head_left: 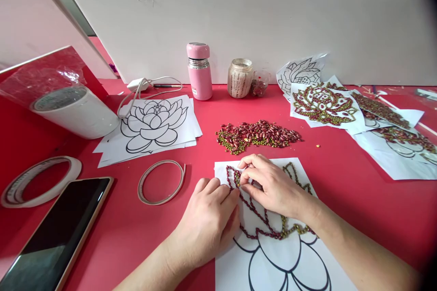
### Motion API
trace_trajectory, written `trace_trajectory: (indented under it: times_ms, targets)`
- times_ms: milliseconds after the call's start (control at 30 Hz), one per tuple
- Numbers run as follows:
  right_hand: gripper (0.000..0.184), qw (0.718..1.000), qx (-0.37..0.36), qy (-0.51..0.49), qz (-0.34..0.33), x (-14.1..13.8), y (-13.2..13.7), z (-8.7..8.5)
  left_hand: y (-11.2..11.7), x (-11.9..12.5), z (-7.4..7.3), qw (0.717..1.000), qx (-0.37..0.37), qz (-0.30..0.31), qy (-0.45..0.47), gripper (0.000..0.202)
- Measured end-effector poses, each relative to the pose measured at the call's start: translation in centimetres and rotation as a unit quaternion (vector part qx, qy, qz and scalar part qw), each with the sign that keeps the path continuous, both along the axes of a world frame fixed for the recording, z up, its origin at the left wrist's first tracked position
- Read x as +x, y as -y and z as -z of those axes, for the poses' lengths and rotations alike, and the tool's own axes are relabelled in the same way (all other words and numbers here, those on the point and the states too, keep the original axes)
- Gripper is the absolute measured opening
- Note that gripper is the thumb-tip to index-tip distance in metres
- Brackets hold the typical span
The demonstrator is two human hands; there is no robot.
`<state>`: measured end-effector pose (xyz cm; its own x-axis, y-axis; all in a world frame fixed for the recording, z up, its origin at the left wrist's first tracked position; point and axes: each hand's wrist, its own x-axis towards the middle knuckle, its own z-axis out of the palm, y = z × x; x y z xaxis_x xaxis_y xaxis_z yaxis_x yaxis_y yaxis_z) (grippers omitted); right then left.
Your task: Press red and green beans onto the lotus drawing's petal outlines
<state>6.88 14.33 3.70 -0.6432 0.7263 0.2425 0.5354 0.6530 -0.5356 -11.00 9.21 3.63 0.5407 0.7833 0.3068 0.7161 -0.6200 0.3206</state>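
Observation:
A white sheet with a black lotus outline (273, 259) lies in front of me on the red table (341, 182). Dark red and green beans line its upper petals. My right hand (269, 184) rests on the sheet's upper left part, fingertips pinched together at a petal tip; whatever they hold is too small to make out. My left hand (206, 220) lies at the sheet's left edge with fingers curled, knuckles beside the right hand. A pile of red and green beans (257, 135) sits just beyond the sheet.
A stack of blank lotus sheets (153, 127) lies left, finished bean pictures (324, 104) right. At the back stand a pink flask (199, 71), a jar (240, 77) and a charger cable (143, 88). Near left: tape rings (160, 182), a phone (58, 236), a white roll (75, 111).

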Motion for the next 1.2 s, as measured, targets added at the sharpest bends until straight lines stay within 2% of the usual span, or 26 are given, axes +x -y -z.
trace_trajectory:
  times_ms: [333, 567, 900, 1000, 1100, 1200]
  targets:
    - [0.010, 1.000, -0.005, -0.004, 0.008, -0.1, 0.0, 0.0, 0.0, 0.0, 0.0, 1.000, -0.003, 0.000, 0.004, 0.025]
    - [0.009, 0.998, -0.025, -0.040, 0.038, 0.6, -0.5, -0.7, 0.0, -0.1, 0.2, 1.000, -0.002, -0.003, 0.006, 0.025]
    - [0.008, 0.983, 0.001, -0.117, 0.141, 2.9, -2.7, -0.8, 0.3, 0.1, 0.0, 0.999, -0.039, -0.012, -0.036, 0.034]
    - [0.009, 0.971, 0.022, -0.138, 0.193, 4.1, -3.8, -0.5, 0.3, 0.2, 0.0, 0.998, -0.043, -0.017, -0.032, 0.031]
    - [0.012, 0.954, 0.003, -0.151, 0.259, 5.3, -4.8, -0.2, 0.2, 0.2, 0.2, 0.999, -0.034, -0.017, -0.022, 0.030]
    - [0.011, 0.947, 0.004, -0.137, 0.289, 5.9, -5.3, 0.2, 0.1, 0.2, 0.5, 0.999, -0.029, -0.019, -0.022, 0.031]
